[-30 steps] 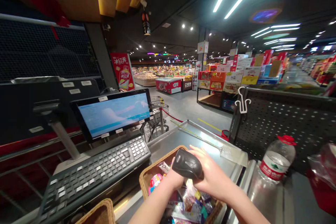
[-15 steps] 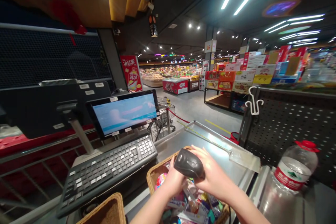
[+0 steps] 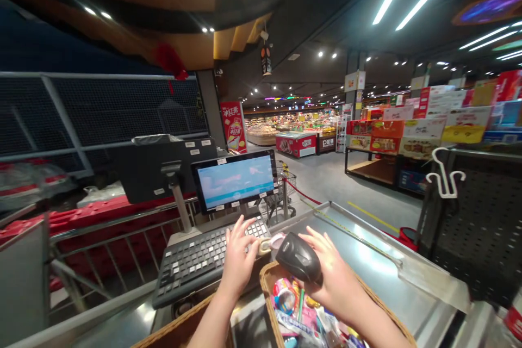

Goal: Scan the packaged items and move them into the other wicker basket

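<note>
My right hand (image 3: 332, 277) is shut around a black handheld barcode scanner (image 3: 298, 257), which it holds above a wicker basket (image 3: 271, 277). The basket is full of colourful packaged snacks (image 3: 297, 310). My left hand (image 3: 238, 253) has spread fingers resting on or just over a black keyboard (image 3: 191, 263). A small pink-and-gold packet (image 3: 266, 244) lies between my hands at the keyboard's edge, partly hidden by the scanner. Behind the keyboard stands a cashier's monitor (image 3: 234, 180).
A steel checkout counter (image 3: 367, 244) runs to the right, with a perforated black panel (image 3: 477, 217) and white hook beyond. Another wicker basket (image 3: 179, 331) sits at lower left. A metal railing (image 3: 114, 217) lines the left. A shopping cart (image 3: 283, 190) and store shelves lie ahead.
My left hand has moved from beside the scanner leftward onto the keyboard. The scanner stays in my right hand. The whole view has swung, so the counter and basket sit further right.
</note>
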A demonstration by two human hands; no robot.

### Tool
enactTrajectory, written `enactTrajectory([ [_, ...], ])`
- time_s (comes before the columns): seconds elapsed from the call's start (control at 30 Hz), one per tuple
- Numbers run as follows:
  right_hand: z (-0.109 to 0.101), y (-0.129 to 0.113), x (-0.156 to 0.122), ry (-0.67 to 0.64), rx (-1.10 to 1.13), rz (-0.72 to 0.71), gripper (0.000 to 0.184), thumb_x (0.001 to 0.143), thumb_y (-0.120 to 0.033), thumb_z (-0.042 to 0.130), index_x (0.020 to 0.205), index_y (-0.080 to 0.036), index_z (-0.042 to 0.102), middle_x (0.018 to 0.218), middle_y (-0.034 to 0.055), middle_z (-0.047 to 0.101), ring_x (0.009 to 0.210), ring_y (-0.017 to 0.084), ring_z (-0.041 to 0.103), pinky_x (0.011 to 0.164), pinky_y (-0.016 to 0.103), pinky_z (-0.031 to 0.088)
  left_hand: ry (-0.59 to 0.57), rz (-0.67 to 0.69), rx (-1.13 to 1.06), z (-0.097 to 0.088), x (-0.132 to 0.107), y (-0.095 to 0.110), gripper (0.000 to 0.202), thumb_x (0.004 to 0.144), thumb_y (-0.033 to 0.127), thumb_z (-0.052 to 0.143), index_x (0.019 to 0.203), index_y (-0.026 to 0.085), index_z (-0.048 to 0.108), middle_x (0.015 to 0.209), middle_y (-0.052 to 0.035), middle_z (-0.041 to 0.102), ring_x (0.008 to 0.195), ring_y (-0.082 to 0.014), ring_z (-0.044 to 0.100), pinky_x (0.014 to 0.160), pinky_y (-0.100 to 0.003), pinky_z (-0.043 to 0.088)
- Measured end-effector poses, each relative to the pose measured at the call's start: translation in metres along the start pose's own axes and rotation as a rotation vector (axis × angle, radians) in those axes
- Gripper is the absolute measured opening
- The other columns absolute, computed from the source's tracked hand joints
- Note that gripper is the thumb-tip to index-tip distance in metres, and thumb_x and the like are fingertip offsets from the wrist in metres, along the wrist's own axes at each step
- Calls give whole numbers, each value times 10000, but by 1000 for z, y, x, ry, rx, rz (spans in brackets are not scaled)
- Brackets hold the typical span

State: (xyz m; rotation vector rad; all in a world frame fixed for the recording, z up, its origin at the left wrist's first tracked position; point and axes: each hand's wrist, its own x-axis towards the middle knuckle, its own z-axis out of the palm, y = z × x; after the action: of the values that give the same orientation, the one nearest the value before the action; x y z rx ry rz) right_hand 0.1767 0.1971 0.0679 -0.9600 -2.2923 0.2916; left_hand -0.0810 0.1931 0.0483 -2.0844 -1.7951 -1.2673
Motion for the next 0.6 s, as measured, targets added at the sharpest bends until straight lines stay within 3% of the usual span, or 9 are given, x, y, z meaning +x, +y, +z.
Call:
enactTrajectory([
  [0.23,11,-34,12,-41,-3,-75,614,702,-209,590,1316,-203,582,1438,134,521,1436,378,308,1164,661,169,161,-18,55,-43,0,-9,273,926,291,471,747,227,667,1374,-89,586,1428,-335,336,1083,-745,188],
  [0.6,20,-65,15,-128,1,-133,566,670,-169,554,1230,-190,635,1390,129,563,1442,361,301,1179,643,126,197,-27,136,-72,-17,-20,264,920,268,451,727,217,623,1382,-87,588,1435,-318,331,1105,-734,161],
])
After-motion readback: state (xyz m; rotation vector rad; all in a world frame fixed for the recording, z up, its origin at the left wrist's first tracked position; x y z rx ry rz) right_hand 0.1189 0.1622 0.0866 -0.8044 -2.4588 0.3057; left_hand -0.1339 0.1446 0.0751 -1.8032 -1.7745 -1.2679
